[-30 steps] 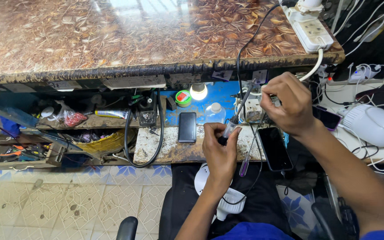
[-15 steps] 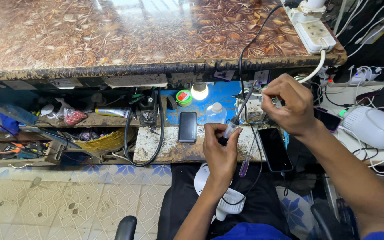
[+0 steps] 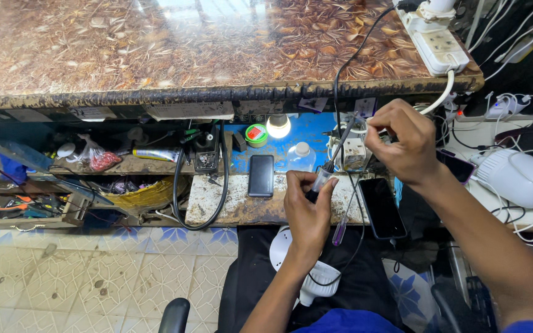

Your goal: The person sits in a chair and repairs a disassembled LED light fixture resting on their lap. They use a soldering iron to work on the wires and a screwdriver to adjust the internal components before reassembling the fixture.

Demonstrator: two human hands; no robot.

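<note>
Over the cluttered bench, left hand (image 3: 308, 213) gripping soldering iron (image 3: 334, 159), right hand (image 3: 400, 140) pinching something hidden.

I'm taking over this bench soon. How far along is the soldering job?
Set up: lamp lit, solder reel out, two phones laid aside. In hand: left hand holds the soldering iron towards the small white part, and right hand pinches something thin above it. Left: cannot tell if any joint is made.
</note>
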